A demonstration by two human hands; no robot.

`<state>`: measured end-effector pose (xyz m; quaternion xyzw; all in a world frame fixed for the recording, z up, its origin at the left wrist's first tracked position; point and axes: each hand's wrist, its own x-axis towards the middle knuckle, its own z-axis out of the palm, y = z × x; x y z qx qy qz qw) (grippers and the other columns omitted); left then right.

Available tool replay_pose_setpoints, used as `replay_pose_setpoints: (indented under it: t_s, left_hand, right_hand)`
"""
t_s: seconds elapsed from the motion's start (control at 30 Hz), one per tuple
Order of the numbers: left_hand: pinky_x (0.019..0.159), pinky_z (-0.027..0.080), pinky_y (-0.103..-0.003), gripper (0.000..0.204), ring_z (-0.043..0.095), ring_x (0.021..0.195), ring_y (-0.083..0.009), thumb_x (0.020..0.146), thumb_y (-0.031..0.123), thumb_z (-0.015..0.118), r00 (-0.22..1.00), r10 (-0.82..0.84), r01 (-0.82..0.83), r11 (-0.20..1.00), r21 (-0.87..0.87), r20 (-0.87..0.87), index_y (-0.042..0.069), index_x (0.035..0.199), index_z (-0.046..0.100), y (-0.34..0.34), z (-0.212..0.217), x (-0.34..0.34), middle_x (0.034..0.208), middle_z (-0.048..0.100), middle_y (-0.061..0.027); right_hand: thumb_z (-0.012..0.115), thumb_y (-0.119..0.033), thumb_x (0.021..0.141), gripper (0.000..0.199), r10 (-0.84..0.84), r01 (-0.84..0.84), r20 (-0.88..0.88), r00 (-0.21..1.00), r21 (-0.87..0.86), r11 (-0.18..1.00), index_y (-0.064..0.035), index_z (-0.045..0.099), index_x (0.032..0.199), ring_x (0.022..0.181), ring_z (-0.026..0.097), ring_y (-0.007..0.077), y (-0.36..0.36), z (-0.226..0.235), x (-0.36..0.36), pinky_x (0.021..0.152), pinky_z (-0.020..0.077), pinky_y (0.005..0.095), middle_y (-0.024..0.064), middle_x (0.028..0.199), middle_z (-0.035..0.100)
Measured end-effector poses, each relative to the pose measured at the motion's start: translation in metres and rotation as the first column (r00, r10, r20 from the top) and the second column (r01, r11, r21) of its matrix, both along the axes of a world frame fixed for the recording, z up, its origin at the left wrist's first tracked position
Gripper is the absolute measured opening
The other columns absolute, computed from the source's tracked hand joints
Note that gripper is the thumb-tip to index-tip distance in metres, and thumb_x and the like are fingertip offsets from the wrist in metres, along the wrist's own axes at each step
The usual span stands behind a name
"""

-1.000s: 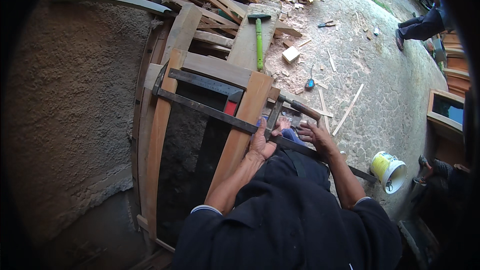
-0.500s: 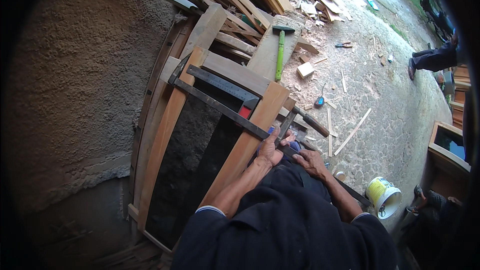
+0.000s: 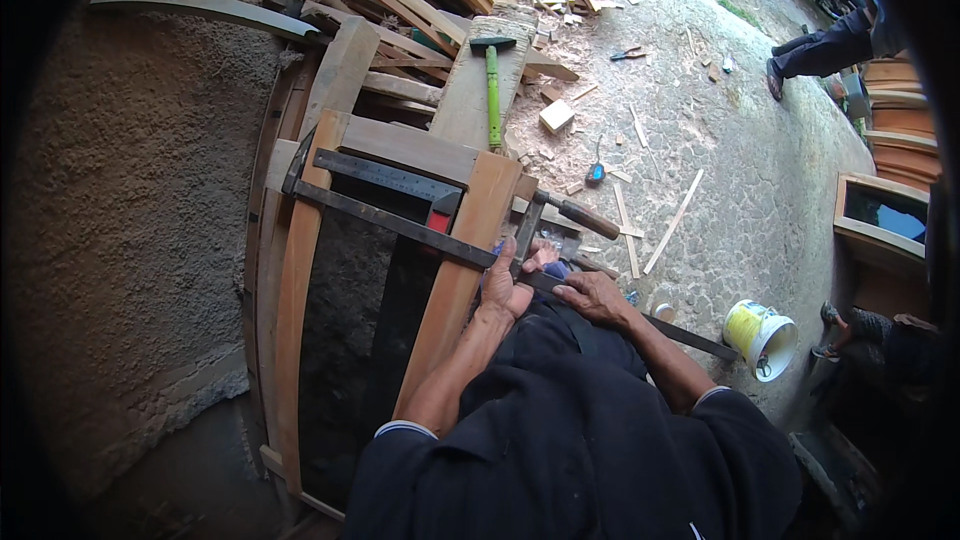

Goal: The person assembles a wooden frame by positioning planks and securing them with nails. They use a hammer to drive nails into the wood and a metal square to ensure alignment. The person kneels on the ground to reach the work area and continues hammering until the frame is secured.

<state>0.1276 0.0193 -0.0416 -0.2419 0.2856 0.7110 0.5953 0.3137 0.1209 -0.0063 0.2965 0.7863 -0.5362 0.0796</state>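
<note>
Left hand (image 3: 503, 285) pressed flat on bar clamp (image 3: 400, 223), steadying it across wooden frame (image 3: 300, 270); right hand (image 3: 592, 295) grips the bar.

Soft, even daylight lit the scene without harsh shadows or glare. Fisheye distortion bent straight edges toward a black vignetted rim. The near dark clothing was underexposed; focus stayed fairly sharp.

Reddish-brown wooden frame (image 3: 455, 270) crossed by a dark grey steel clamp bar (image 3: 400, 225); a hammer (image 3: 492, 90) with a bright green handle and black head; a yellow-and-white bucket (image 3: 760, 338); dark navy sleeves (image 3: 560, 440)
</note>
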Motion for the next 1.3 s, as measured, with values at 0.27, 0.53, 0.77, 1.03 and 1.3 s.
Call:
replay_pose_setpoints:
  t_s: [0.27,0.53,0.77,1.03,1.3]
  left_hand:
    - [0.073,0.052,-0.035,0.028,0.057,0.067,-0.0168,0.096,0.028,0.075,0.999,0.023,-0.023,1.000,0.011,0.048,0.011,0.114,0.060,0.010,0.014,0.001,0.096,0.069,-0.0149]
    - [0.079,0.048,-0.035,0.049,0.052,0.069,-0.0168,0.098,0.038,0.071,0.997,0.007,-0.009,1.000,-0.026,-0.075,-0.008,0.109,0.059,0.013,0.026,0.002,0.084,0.058,-0.0098]
    - [0.079,0.050,-0.034,0.048,0.053,0.067,-0.0165,0.097,0.035,0.073,0.996,0.039,-0.042,0.998,-0.039,-0.081,-0.008,0.112,0.058,0.013,0.020,0.004,0.090,0.063,-0.0131]
    - [0.082,0.051,-0.033,0.043,0.056,0.073,-0.0195,0.095,0.025,0.074,0.997,0.073,-0.072,0.997,-0.020,0.017,-0.012,0.110,0.058,0.010,0.024,0.003,0.087,0.060,-0.0139]
    - [0.076,0.050,-0.038,0.027,0.055,0.063,-0.0192,0.097,0.022,0.072,0.990,0.120,-0.116,0.992,-0.058,0.074,0.017,0.119,0.056,0.005,-0.012,-0.003,0.105,0.070,-0.0228]
  right_hand:
    - [0.058,-0.044,0.100,0.046,-0.007,0.006,0.020,1.000,0.024,1.000,-0.0012,0.066,0.085,0.077,0.064,0.0387,0.007,0.006,-0.001,0.070,0.0460,0.0481,0.0208,0.078,0.064]
    - [0.060,-0.038,0.100,0.041,-0.046,0.046,0.031,0.998,-0.009,0.999,0.0010,0.066,0.091,0.080,0.064,0.0380,0.003,0.013,-0.007,0.074,0.0480,0.0468,0.0209,0.083,0.065]
    - [0.059,-0.037,0.100,0.039,0.007,-0.005,0.024,1.000,-0.052,0.999,0.0017,0.065,0.095,0.079,0.064,0.0354,0.010,0.027,-0.011,0.074,0.0483,0.0449,0.0209,0.083,0.065]
    - [0.058,-0.041,0.102,0.043,0.018,-0.018,-0.010,1.000,-0.013,1.000,0.0001,0.066,0.093,0.077,0.063,0.0374,0.010,0.009,-0.003,0.071,0.0473,0.0464,0.0204,0.081,0.064]
    - [0.054,-0.044,0.103,0.044,0.022,-0.021,0.015,1.000,-0.064,0.998,-0.0017,0.065,0.094,0.089,0.064,0.0382,0.011,0.008,0.004,0.077,0.0487,0.0463,0.0178,0.088,0.067]
